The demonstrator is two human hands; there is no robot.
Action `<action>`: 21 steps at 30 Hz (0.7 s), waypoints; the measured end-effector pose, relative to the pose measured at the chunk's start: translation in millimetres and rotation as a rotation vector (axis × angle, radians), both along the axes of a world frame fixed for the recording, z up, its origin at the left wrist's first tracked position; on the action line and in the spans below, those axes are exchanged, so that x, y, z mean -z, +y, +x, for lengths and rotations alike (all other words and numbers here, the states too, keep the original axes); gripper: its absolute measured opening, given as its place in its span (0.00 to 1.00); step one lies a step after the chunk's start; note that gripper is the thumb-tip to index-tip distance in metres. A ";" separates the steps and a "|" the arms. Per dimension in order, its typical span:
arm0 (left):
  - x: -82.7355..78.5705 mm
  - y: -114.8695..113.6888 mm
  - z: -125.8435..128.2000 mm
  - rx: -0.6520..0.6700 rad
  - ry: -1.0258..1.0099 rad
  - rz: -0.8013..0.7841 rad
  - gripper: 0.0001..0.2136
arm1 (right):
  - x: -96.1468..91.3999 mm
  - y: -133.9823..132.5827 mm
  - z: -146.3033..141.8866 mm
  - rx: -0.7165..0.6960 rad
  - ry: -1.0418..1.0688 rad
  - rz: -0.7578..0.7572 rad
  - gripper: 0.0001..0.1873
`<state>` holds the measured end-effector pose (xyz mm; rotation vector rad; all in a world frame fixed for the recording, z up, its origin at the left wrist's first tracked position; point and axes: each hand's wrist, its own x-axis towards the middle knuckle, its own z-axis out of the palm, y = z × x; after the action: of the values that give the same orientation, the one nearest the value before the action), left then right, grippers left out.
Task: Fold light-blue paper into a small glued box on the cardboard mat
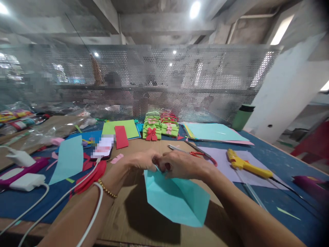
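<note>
One perforated screen (pixel 218 82) across the back. One bench (pixel 269 151), blue-covered. One cardboard sheet (pixel 115 219) on it, in front of the person.

One lilac sheet (pixel 228 175) on the right. One paper stack (pixel 216 132) behind it, turquoise on top.

One folded turquoise paper (pixel 174 202) over the cardboard, near middle — its top edge in both hands. Left hand (pixel 146 159): fingers closed, pinching that edge. Right hand (pixel 182 164): closed on it too, fingers bunched against the left's. Exact finger overlap can't be told.

One green sheet (pixel 109 128) at back left, one flat turquoise strip (pixel 68 157) left of the phone. One yellow glue gun (pixel 253 168) on the lilac sheet, one green bottle (pixel 241 118) at the bench's back right. Small paper baskets (pixel 151 133) at back centre — at least three green, at least one red behind; full count hidden.

One phone (pixel 102 147), cable plugged in. One red card (pixel 121 137) just right of it. Two white plugs (pixel 20 159) at far left. Scissors with red handles (pixel 213 160) just beyond the right hand. One gold bead bracelet (pixel 108 190), left wrist.
</note>
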<state>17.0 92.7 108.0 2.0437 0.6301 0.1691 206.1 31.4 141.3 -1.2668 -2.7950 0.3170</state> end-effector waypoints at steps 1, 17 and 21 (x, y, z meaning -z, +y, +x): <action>-1.2 -1.0 -0.7 0.010 0.005 0.000 0.18 | -0.5 -0.4 -0.2 0.003 -0.007 -0.001 0.07; -12.1 -12.1 -6.7 0.026 0.120 0.020 0.08 | -2.9 0.1 3.3 -0.054 -0.003 -0.104 0.14; -6.7 -12.5 -0.2 -0.036 0.125 0.097 0.05 | -6.5 -1.9 1.5 -0.087 0.008 -0.161 0.12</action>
<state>16.9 80.2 114.7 2.1503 0.7491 0.0944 207.6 29.5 147.8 -1.1713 -2.8733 0.5613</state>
